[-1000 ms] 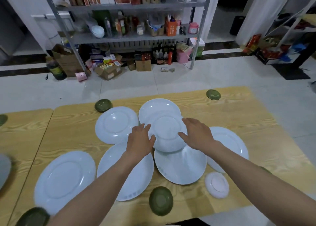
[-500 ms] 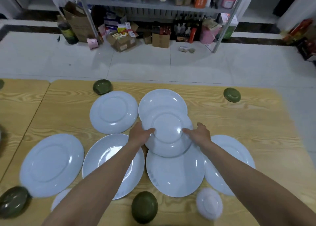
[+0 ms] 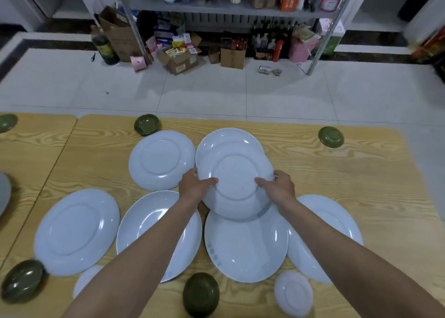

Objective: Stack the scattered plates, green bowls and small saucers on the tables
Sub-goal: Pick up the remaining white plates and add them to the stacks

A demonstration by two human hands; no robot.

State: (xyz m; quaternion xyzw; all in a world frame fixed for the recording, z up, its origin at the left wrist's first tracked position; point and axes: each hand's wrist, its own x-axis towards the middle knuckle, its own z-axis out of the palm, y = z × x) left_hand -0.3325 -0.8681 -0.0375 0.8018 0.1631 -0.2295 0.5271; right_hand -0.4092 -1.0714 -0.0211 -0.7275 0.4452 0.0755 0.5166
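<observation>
We see two pale wooden tables edge to edge: the main table [image 3: 349, 178] and a left table [image 3: 31, 154], which bears an edge bowl [image 3: 7, 122]. Just beyond our left fingers [image 3: 191, 173] lies an upturned plate [image 3: 161, 160], with a green bowl [image 3: 147, 124] past it. Beyond our right fingers [image 3: 280, 174], a far plate [image 3: 226, 137] lies partly under the gripped plate [image 3: 237, 180]; well to their right sits another bowl [image 3: 331, 136]. Nearer us than the fingers lie a left plate [image 3: 77, 231], a middle plate [image 3: 144, 228], a centre plate [image 3: 245, 245], a right plate [image 3: 305, 262], a right saucer [image 3: 293, 293], a left saucer [image 3: 86, 281], a near bowl [image 3: 201, 293] and a corner bowl [image 3: 21, 281].

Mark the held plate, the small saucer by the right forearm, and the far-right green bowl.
held plate [image 3: 237, 180]: head view, its flat middle.
small saucer [image 3: 294, 293]: head view, its centre.
green bowl [image 3: 331, 136]: head view, its middle.
</observation>
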